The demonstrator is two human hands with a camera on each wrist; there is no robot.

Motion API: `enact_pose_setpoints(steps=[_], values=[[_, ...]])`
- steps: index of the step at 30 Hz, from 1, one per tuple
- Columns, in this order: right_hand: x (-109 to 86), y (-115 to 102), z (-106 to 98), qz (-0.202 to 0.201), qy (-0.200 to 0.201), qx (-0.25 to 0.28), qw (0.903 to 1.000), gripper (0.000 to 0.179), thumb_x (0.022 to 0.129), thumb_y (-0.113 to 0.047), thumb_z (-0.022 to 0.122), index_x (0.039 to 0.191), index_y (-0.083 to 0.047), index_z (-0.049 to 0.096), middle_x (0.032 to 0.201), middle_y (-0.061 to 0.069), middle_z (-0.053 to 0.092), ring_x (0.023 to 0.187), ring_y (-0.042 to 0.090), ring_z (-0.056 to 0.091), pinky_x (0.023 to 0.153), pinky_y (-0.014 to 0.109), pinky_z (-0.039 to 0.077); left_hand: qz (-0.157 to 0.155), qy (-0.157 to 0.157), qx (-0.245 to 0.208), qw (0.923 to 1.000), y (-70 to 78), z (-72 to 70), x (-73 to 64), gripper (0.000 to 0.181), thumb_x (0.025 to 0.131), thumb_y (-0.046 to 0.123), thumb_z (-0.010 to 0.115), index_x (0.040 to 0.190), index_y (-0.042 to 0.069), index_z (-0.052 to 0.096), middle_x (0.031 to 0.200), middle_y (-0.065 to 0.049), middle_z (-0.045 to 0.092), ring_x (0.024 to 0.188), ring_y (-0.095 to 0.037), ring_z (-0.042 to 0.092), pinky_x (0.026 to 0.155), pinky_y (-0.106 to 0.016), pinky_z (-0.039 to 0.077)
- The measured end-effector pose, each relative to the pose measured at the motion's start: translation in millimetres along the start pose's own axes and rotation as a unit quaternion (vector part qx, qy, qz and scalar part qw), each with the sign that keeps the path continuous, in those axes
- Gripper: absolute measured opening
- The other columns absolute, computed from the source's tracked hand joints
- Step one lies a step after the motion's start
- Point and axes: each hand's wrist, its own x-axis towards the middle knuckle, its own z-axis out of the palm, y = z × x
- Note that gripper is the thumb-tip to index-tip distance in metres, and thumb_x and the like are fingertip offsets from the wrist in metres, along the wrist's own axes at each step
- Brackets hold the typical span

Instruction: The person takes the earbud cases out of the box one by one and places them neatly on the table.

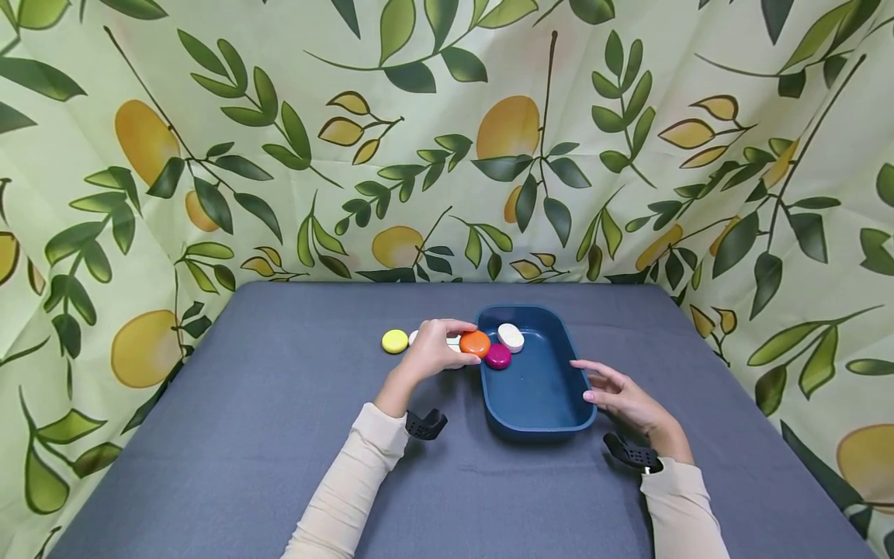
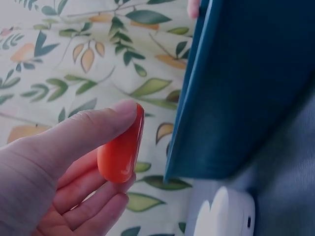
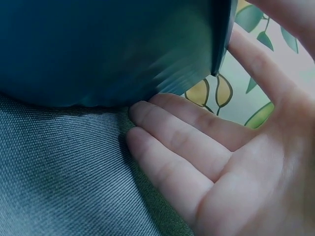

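My left hand pinches a glossy orange disc between thumb and fingers, at the left rim of a dark blue rectangular bin. In the left wrist view the orange disc is seen nearly edge-on, thick and rounded. Inside the bin, near its left wall, lie a magenta disc and a white oval piece. My right hand is at the bin's right side. Its extended fingers touch the outer wall in the right wrist view, with the index fingertip at the rim.
Left of the bin, a yellow disc lies on the grey-blue tablecloth. White pieces beside the bin are partly hidden behind my left hand in the head view. A leaf-patterned curtain hangs behind the table.
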Motion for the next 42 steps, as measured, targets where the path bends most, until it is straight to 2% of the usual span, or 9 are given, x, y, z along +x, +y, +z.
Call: enact_pose_setpoints(steps=[5, 11, 17, 28, 38, 42], values=[[-1.0, 2, 1, -0.005, -0.003, 0.016, 0.9999, 0.057, 0.095, -0.013, 0.057, 0.146, -0.004, 0.034, 0.150, 0.040, 0.024, 0.107, -0.006, 0.058, 0.087, 0.018, 0.053, -0.005, 0.021, 0.000, 0.9998, -7.0, -7.0, -3.9, 0.051, 0.069, 0.011, 0.085, 0.116, 0.001, 0.069, 0.116, -0.016, 0.071, 0.109, -0.031, 0.067, 0.096, -0.044, 0.054], [-0.5, 3, 2, -0.008, -0.005, 0.021, 0.9997, 0.056, 0.095, -0.013, 0.056, 0.147, -0.006, 0.035, 0.150, 0.041, 0.022, 0.106, -0.007, 0.058, 0.086, 0.017, 0.052, -0.015, 0.037, 0.008, 0.9992, -16.5, -17.2, -8.0, 0.049, 0.069, 0.008, 0.085, 0.115, 0.000, 0.069, 0.115, -0.018, 0.071, 0.108, -0.031, 0.067, 0.097, -0.044, 0.053], [0.9, 4, 2, -0.012, -0.008, 0.022, 0.9997, 0.056, 0.096, -0.013, 0.056, 0.147, -0.006, 0.035, 0.150, 0.040, 0.022, 0.106, -0.007, 0.058, 0.087, 0.017, 0.052, -0.039, 0.060, 0.018, 0.9973, -32.0, -26.3, -10.9, 0.047, 0.068, 0.009, 0.086, 0.111, 0.001, 0.071, 0.112, -0.017, 0.072, 0.106, -0.031, 0.068, 0.097, -0.043, 0.053], [1.8, 4, -1, -0.004, -0.001, 0.007, 1.0000, 0.057, 0.095, -0.015, 0.058, 0.147, -0.007, 0.035, 0.152, 0.037, 0.024, 0.107, -0.007, 0.056, 0.087, 0.018, 0.052, -0.067, 0.040, 0.056, 0.9953, -66.4, -31.5, -15.1, 0.051, 0.066, 0.012, 0.087, 0.113, 0.002, 0.070, 0.113, -0.018, 0.072, 0.104, -0.030, 0.066, 0.095, -0.043, 0.053], [2.4, 2, -1, -0.005, -0.006, 0.011, 0.9999, 0.058, 0.096, -0.014, 0.057, 0.147, -0.005, 0.033, 0.152, 0.037, 0.024, 0.106, -0.008, 0.056, 0.087, 0.016, 0.051, -0.083, 0.025, 0.102, 0.9910, -72.8, -31.1, -17.9, 0.053, 0.064, 0.010, 0.088, 0.112, 0.000, 0.070, 0.110, -0.018, 0.072, 0.105, -0.030, 0.065, 0.098, -0.043, 0.050], [1.7, 2, -1, -0.002, -0.002, 0.010, 0.9999, 0.057, 0.095, -0.015, 0.057, 0.147, -0.006, 0.035, 0.153, 0.036, 0.023, 0.106, -0.009, 0.055, 0.086, 0.016, 0.051, -0.087, 0.021, 0.106, 0.9904, -74.6, -27.6, -17.4, 0.054, 0.063, 0.011, 0.089, 0.112, 0.001, 0.070, 0.110, -0.018, 0.071, 0.104, -0.030, 0.064, 0.098, -0.043, 0.049]])
